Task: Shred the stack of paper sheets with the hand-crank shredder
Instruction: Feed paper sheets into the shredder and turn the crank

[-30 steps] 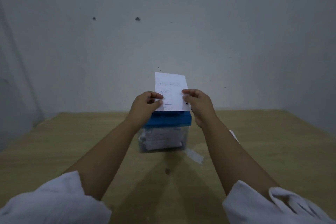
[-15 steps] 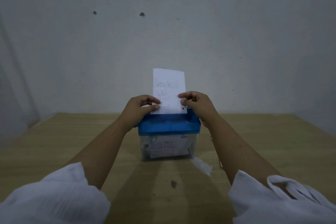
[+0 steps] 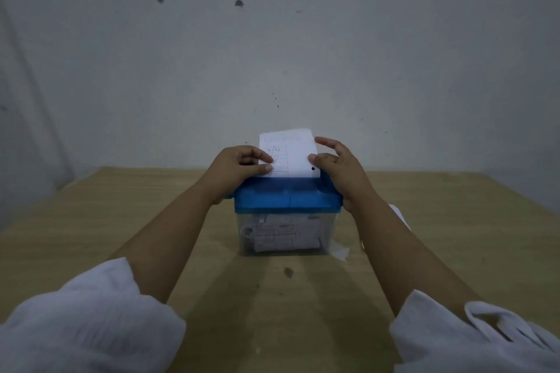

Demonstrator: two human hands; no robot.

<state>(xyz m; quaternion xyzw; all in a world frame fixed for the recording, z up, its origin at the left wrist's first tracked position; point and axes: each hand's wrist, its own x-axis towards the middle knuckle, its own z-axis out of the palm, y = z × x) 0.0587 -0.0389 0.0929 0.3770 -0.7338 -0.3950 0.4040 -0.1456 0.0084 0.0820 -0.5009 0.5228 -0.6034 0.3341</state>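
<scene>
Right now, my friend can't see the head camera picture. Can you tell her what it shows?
Two hands hold a white paper sheet upright at the top of a blue-topped shredder on a wooden table. The left hand pinches its left edge; the right hand's thumb touches its right edge, fingers lifted. The clear bin below holds paper.

A pale wooden table (image 3: 121, 221) with a light grain spreads below the grip and out to both sides of it, its far edge meeting a plain grey-white plaster wall (image 3: 394, 54) behind the grip. High above the grip and to its left, two round dark spots (image 3: 160, 0) (image 3: 239, 3) sit side by side on that wall, well apart from each other. Just above the grip, a few short dark dashes (image 3: 277, 103) mark the plaster. Below the grip, nearer the camera, a small dark smudge (image 3: 288, 272) lies on the tabletop. A crumpled white cloth left sleeve (image 3: 85, 318) and a matching right sleeve (image 3: 472, 336) fill the bottom corners.
</scene>
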